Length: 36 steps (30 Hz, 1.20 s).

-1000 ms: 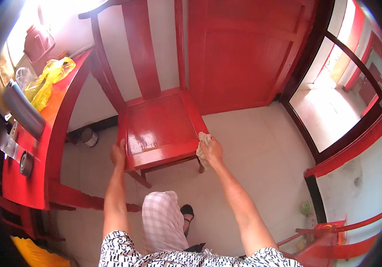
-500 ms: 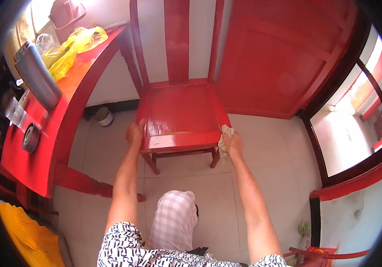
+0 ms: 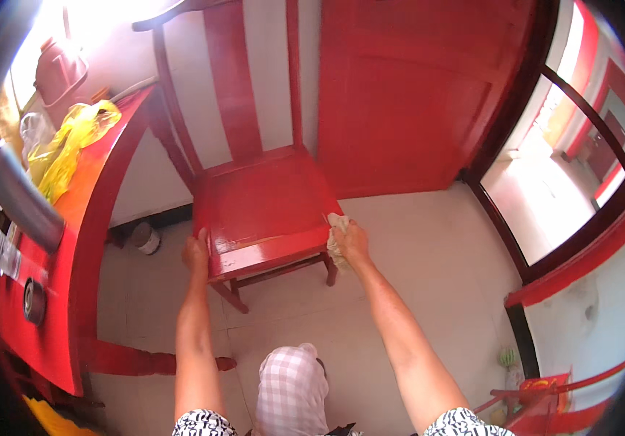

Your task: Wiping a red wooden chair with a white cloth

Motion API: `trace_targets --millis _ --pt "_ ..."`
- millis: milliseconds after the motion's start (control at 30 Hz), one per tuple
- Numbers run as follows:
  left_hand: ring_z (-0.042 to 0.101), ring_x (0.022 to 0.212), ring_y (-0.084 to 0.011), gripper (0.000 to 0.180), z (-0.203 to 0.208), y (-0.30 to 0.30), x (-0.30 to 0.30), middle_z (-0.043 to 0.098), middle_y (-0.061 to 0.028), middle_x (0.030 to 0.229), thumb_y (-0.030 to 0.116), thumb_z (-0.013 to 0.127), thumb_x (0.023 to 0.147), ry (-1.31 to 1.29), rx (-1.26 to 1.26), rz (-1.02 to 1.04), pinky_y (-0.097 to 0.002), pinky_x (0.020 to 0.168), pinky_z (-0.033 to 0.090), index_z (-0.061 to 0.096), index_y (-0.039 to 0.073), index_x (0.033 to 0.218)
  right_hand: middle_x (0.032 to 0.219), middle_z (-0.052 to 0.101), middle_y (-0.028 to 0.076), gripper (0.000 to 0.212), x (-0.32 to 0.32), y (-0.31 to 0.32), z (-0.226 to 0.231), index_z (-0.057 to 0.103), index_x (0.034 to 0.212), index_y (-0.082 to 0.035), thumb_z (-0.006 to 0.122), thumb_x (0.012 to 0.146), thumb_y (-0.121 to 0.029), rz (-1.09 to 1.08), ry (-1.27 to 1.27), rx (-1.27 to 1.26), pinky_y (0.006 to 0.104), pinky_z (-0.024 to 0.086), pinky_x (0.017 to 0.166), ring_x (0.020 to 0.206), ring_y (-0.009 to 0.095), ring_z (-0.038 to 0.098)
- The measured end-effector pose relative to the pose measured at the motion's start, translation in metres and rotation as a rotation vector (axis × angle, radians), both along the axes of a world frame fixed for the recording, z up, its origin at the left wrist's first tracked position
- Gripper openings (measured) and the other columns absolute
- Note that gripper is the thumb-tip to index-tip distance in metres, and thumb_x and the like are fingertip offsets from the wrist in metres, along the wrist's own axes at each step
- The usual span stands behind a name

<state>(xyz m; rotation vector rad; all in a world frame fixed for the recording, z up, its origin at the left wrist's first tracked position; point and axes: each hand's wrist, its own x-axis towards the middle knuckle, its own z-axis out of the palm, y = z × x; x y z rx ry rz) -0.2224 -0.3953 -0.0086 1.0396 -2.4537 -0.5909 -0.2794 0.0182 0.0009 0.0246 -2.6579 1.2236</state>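
Note:
A red wooden chair (image 3: 258,200) with a tall slatted back stands in front of me, its seat glossy and worn pale along the front edge. My left hand (image 3: 196,254) grips the left side of the seat near the front corner, thumb up by the top surface. At the right front corner, my right hand (image 3: 352,241) clutches a crumpled off-white cloth (image 3: 337,234) against the seat's edge. The fingers under the cloth are partly hidden.
Left is a red table (image 3: 83,247) bearing a dark flask (image 3: 29,200), a yellow plastic bag (image 3: 72,149), a clear cup (image 3: 5,254) and a dark round lid (image 3: 34,300). A can (image 3: 145,238) stands on the floor. Behind is a red door (image 3: 407,109); a small cactus (image 3: 507,357) sits lower right.
My view has swung right and tilted, so the chair, table and door appear further left. Both hands keep their places on the chair, the cloth still in my right hand.

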Motion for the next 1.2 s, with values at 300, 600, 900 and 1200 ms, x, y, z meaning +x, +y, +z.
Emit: trace_targets --millis 300,600,900,1200 --pt "0.066 0.077 -0.0368 0.077 -0.005 -0.007 -0.032 0.069 -0.0251 0.087 0.069 0.042 0.095 0.334 0.593 -0.221 -0.0491 0.068 0.052 0.071 -0.003 0.091 0.093 0.071 0.009 0.038 0.137 0.042 -0.071 0.067 0.115 -0.004 0.067 0.085 -0.027 -0.118 0.115 0.016 0.0369 0.053 0.079 0.086 0.021 0.065" --pt "0.058 0.116 -0.0379 0.037 0.000 0.008 0.000 0.060 -0.0202 0.126 0.014 0.056 0.097 0.327 -0.801 -0.673 -0.0476 0.096 0.047 0.057 0.011 0.133 0.078 0.068 0.002 0.042 0.458 0.243 -0.007 0.067 0.109 -0.001 0.080 0.081 -0.029 -0.619 -0.332 -0.798 0.0273 0.048 0.054 0.064 0.009 0.060" --pt "0.059 0.111 -0.0319 0.037 -0.082 0.162 0.006 0.063 -0.0176 0.111 0.001 0.059 0.087 0.255 0.077 -1.235 -0.0414 0.093 0.048 0.062 0.006 0.124 0.115 0.061 0.014 0.046 0.638 0.374 0.001 0.060 0.123 -0.011 0.072 0.081 -0.028 -1.423 -0.262 0.452 0.0490 0.051 0.088 0.109 0.037 0.059" --pt "0.065 0.084 -0.0249 0.028 -0.154 0.225 -0.050 0.068 -0.0094 0.091 0.009 0.058 0.088 -0.141 0.480 -1.288 -0.0378 0.076 0.053 0.068 0.002 0.113 0.112 0.058 0.010 0.044 0.583 0.359 -0.014 0.062 0.119 -0.013 0.072 0.080 -0.031 -1.311 -0.330 0.654 0.0491 0.053 0.085 0.105 0.032 0.060"
